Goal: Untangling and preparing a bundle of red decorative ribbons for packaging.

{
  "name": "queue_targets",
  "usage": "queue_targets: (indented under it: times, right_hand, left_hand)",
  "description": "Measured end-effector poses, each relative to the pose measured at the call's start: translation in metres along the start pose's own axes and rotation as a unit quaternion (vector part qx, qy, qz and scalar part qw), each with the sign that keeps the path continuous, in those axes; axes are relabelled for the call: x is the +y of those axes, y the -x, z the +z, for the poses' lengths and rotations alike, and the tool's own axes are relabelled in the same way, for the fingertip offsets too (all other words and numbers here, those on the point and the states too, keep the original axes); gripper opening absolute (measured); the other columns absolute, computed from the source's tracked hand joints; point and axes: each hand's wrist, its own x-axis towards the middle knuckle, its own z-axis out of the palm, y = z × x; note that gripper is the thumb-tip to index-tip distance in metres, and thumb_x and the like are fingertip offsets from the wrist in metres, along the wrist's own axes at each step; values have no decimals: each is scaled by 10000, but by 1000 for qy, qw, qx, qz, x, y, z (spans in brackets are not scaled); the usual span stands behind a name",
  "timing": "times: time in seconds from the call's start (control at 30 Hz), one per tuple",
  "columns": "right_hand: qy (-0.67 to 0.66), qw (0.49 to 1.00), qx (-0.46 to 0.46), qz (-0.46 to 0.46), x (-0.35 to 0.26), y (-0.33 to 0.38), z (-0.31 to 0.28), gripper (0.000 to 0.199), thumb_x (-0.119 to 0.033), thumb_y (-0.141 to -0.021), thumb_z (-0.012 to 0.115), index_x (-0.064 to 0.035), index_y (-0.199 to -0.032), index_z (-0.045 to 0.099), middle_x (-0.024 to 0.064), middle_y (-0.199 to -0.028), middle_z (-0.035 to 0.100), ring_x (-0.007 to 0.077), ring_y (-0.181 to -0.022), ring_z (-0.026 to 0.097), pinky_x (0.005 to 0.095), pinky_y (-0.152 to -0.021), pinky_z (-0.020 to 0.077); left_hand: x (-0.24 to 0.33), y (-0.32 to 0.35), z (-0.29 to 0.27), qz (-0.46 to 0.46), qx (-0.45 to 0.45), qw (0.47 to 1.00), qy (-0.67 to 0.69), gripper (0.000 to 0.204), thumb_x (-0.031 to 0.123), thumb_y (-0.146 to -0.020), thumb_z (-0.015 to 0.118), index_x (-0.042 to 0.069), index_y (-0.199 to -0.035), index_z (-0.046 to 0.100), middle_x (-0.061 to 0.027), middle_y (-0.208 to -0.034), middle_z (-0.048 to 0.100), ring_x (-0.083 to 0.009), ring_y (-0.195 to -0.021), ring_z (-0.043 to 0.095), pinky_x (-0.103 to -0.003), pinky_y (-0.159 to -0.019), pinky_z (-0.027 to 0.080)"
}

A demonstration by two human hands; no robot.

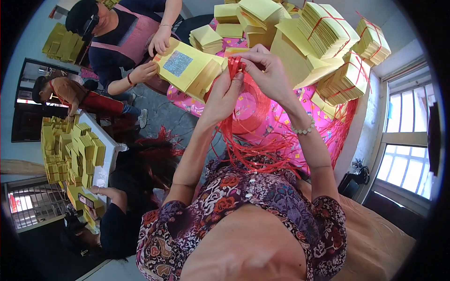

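Both my hands are raised in front of me over the table. A bunch of thin red plastic strips (233, 67) passes between them, with loose ends hanging down toward my lap. My left hand (222, 99) is closed around the strips, thumb on top. Just to its right, my right hand (268, 70) pinches the strips at their upper end with thumb and forefinger. Behind my hands lies a coil of red plastic strip (255, 105). Close to my left hand is a yellow paper stack (197, 70) with a silvery square on top, held by a co-worker's hands (159, 42).
A pink patterned tablecloth (281, 122) covers the table. Yellow paper bundles (328, 30), some tied with red strip, pile up at the far right. Co-workers stand on the left beside a white table (104, 161) loaded with yellow stacks. A barred window (408, 136) is at right.
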Motion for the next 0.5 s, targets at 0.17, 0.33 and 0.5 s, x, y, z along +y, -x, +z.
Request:
queue_targets:
  times: [0.17,0.33,0.5]
  right_hand:
    - [-41,999,-2,27,4,0,2,188,-105,-835,570,-15,-978,653,53,-733,504,106,-661,481,230,-597,400]
    - [-71,995,-23,-64,-11,-7,5,221,-178,-894,525,-32,-1007,646,37,-800,528,103,-800,483,253,-717,410]
    - [-338,929,-148,-21,13,1,28,488,-300,-896,538,2,-1260,418,39,-1021,532,126,-1032,480,278,-888,374]
  left_hand:
    - [-2,-4,-2,-9,-19,999,29,211,178,-968,373,17,-1049,482,46,-734,433,-32,-611,366,-187,-524,315]
    - [8,-3,-8,8,19,1000,24,203,181,-965,384,26,-982,513,20,-783,462,-67,-683,416,-202,-657,379]
    - [30,0,-17,124,64,989,-48,247,229,-970,372,37,-912,515,-26,-797,502,-128,-746,481,-255,-783,387]
